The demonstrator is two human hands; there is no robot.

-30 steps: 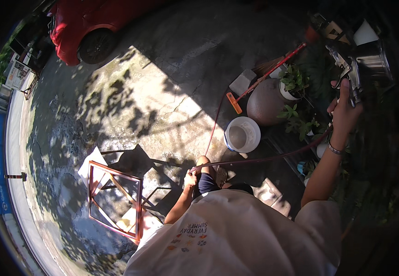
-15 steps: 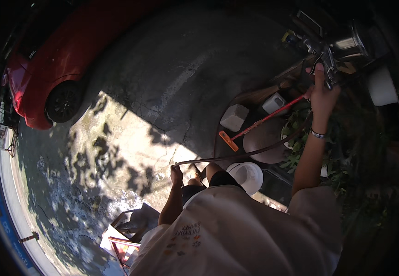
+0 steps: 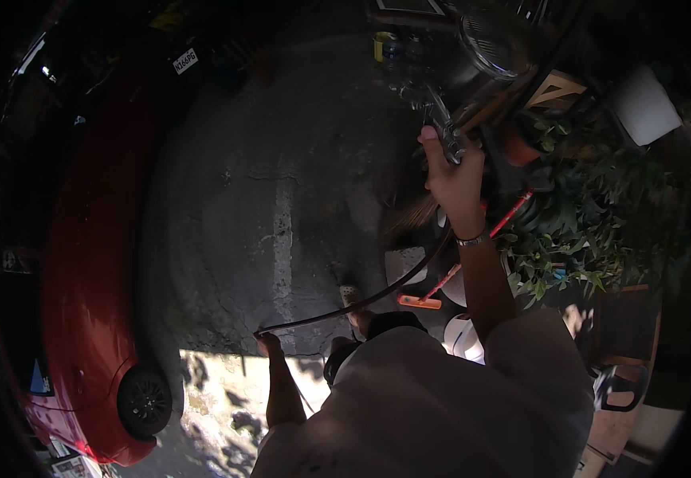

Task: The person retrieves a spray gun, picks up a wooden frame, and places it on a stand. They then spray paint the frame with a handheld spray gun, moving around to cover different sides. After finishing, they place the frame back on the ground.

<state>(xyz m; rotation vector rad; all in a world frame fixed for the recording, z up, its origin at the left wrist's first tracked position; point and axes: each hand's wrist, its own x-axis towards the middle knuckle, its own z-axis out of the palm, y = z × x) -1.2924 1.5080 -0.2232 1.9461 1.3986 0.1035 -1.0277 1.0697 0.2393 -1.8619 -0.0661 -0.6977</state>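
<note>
My right hand, stretched out in front and to the right, is closed on a silvery hose spray gun. The gun's front end looks smeared against the dark background. A dark hose hangs in a curve from near my right wrist across to my left hand. That hand is low on the left, its fingers wrapped round the hose. Below my right forearm is a long-handled brush with a red pole and orange head, beside a pale block.
A red car stands along the left. On the right are leafy plants, a potted plant and a white container. A white bucket sits by my right side. Concrete ground lies ahead, with a sunlit patch behind.
My view and body have turned left, further along the car. My right hand with the spray gun has swung left in view; my left hand keeps its grip on the hose. One foot is now further forward.
</note>
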